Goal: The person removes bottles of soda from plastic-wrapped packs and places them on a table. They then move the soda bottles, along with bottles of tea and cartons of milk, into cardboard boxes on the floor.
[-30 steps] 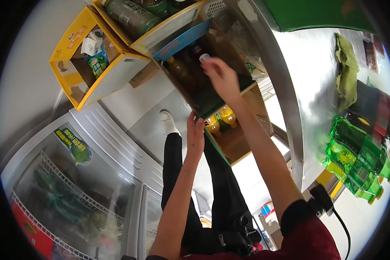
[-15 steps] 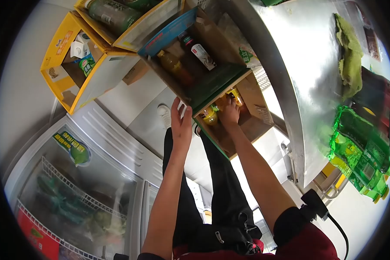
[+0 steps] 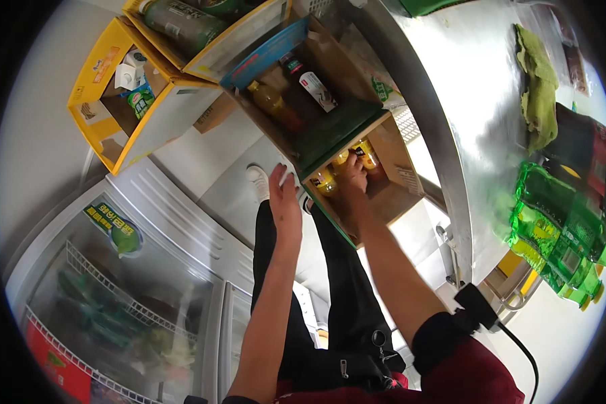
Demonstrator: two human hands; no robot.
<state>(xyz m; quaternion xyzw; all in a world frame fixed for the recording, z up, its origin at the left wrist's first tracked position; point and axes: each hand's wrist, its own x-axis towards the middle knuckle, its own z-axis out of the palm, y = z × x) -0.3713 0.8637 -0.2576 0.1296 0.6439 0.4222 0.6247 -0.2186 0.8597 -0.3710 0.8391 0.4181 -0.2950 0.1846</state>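
Note:
My right hand (image 3: 353, 178) is inside the lower cardboard box (image 3: 402, 174), its fingers curled at a small yellow-labelled bottle (image 3: 341, 158); part of the grip is hidden. Beside it in the box are another yellow-labelled bottle (image 3: 366, 154) on the right and a yellow bottle (image 3: 324, 180) on the left. My left hand (image 3: 286, 205) hovers just left of this box, empty, with its fingers apart. In the box beyond, a dark bottle with a white label (image 3: 314, 87) and an amber bottle (image 3: 269, 99) lie on their sides.
Yellow cartons (image 3: 91, 101) stand at the upper left. A glass-topped freezer (image 3: 148, 269) fills the lower left. On the right, a metal counter (image 3: 444, 87) carries a green cloth (image 3: 537, 87) and a pack of green bottles (image 3: 562, 215).
My left hand has drawn slightly away from the box edge, its fingers more bent. My right hand has shifted a little down and left inside the box, and the forearm has swung left.

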